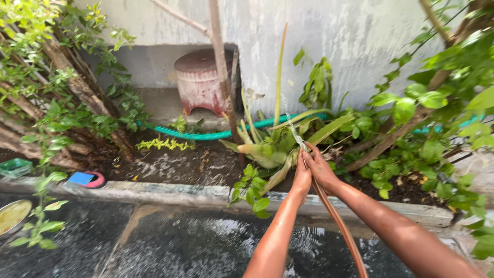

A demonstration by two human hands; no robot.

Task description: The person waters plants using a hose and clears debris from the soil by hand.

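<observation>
At far left I see a leafy shrub (56,98) with slanted woody stems above dark wet soil (175,164), and at its foot a green tray (14,167) and a blue-and-red round lid (86,179) by the concrete kerb (154,191). Below the kerb runs wet, dark pavement (170,247). Centre left, a weathered red drum-shaped stool (201,80) stands in a recess of the stained white wall (350,41); a green hose (206,135) lies on the soil before it. At centre, an aloe-like plant (278,144) receives a thin water jet (294,131). My left hand (301,177) and right hand (320,167) are both closed around the end of a brown hose (339,226), touching each other, over the kerb. At right, broad-leaved greenery (437,103) covers the bed.
</observation>
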